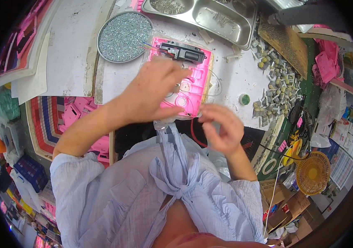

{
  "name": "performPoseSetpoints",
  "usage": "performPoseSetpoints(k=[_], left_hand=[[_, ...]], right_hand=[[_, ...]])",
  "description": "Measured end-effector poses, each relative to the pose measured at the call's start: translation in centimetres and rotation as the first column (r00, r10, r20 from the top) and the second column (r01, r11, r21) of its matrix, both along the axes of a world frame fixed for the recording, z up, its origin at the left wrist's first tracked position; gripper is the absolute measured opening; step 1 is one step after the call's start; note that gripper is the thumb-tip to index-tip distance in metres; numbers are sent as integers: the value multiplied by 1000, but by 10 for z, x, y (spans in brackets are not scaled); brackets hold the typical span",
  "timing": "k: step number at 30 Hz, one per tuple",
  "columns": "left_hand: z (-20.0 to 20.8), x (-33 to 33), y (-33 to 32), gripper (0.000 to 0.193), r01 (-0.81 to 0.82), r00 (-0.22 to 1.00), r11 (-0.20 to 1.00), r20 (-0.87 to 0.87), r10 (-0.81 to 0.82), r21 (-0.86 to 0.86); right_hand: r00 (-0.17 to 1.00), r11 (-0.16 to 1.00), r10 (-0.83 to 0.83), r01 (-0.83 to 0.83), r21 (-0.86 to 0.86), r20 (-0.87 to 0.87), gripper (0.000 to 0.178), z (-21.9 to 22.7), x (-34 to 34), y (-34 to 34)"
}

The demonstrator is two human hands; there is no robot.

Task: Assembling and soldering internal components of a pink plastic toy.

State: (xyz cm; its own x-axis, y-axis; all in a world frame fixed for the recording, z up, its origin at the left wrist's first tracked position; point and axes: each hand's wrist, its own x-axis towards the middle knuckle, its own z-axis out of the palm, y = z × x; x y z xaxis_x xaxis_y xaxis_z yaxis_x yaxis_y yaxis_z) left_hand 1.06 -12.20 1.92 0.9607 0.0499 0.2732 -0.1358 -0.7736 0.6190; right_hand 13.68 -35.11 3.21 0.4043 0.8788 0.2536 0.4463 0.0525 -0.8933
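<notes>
A bright pink plastic housing [203, 78] lies on a padded, plastic-wrapped base in front of me. A black speaker-like module [182, 53] with thin coloured wires sits across its far end. My left hand [153, 89] reaches over the housing's left side, thumb and fingers spread apart, and hides part of the inside. Small round fittings and thin wires show beyond its fingertips. At the near right corner of the housing is my right hand [225, 128], its fingers curled with the tips close together. Whatever lies between those fingertips is too small to make out.
A round tray of small screws [125, 37] stands at the far left. A steel compartment tray [222, 22] with small metal parts is at the back. Many small wired parts [280, 91] lie to the right, near a green-topped round container [244, 99]. A yellow fan [313, 172] stands lower right.
</notes>
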Motion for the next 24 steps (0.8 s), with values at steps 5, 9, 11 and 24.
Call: performPoseSetpoints(k=[5,9,11,24], left_hand=[[-11,-2,-33,68,-15,998,999,-63,17,39],[-4,1,-38,59,-36,994,997,-96,42,67],[-4,2,-37,54,-13,997,997,-80,19,80],[-9,-14,-29,28,169,984,971,23,-176,167]], right_hand=[[951,989,-146,148,13,274,46,-9,5,0],[897,926,52,122,-358,439,48,-3,35,12],[906,870,168,49,-491,388,46,29,18,2],[981,931,-55,117,-347,184,26,33,19,12]])
